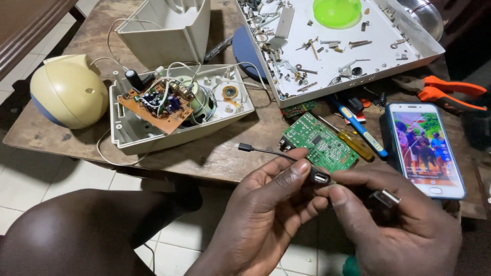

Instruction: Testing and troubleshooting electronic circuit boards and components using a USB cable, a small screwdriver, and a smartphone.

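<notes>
Cable adapter [318, 177] pinched in our left hand [266, 214]; right hand [399, 230] apparently closed on plug [387, 197]. Risk: thin lead [266, 152] strains, snags green board [321, 143].

Both hands, left hand [266, 214] and right hand [404, 225], are bare: no gloves, rings or wristwatch are visible. Both forearms are uncovered, with no sleeve in view. Fingernails are trimmed short.

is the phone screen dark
No, the phone on the table's right side shows a lit, colourful picture on its screen.
</notes>
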